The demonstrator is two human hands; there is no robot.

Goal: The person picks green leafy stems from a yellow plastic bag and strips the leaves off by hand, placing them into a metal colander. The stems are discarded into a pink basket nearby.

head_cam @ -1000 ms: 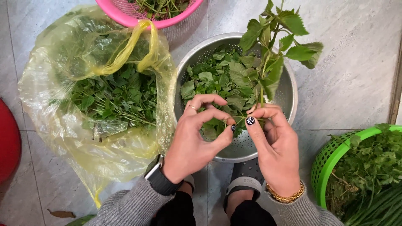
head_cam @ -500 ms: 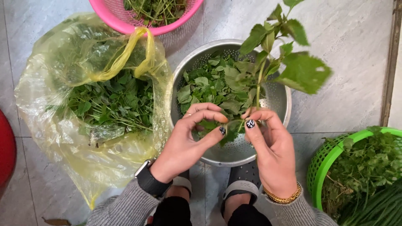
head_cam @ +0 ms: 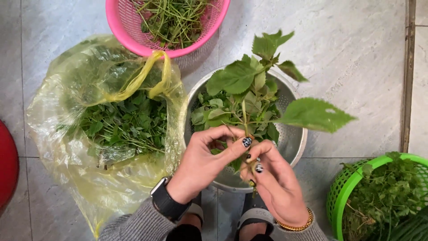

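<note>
A: What lies about, biggest first?
B: Yellow plastic bag (head_cam: 84,134) of greens at nine o'clock, then the metal colander (head_cam: 292,143) at centre.
A: And the hands?
B: Left hand (head_cam: 203,163) and right hand (head_cam: 276,185) both pinch the leafy sprig (head_cam: 249,89) over the colander.

Grey tiled floor (head_cam: 356,53), pink basket (head_cam: 120,27), yellow bag (head_cam: 58,129), metal colander (head_cam: 294,143), green basket (head_cam: 341,196), perhaps red stool (head_cam: 6,174)
</note>
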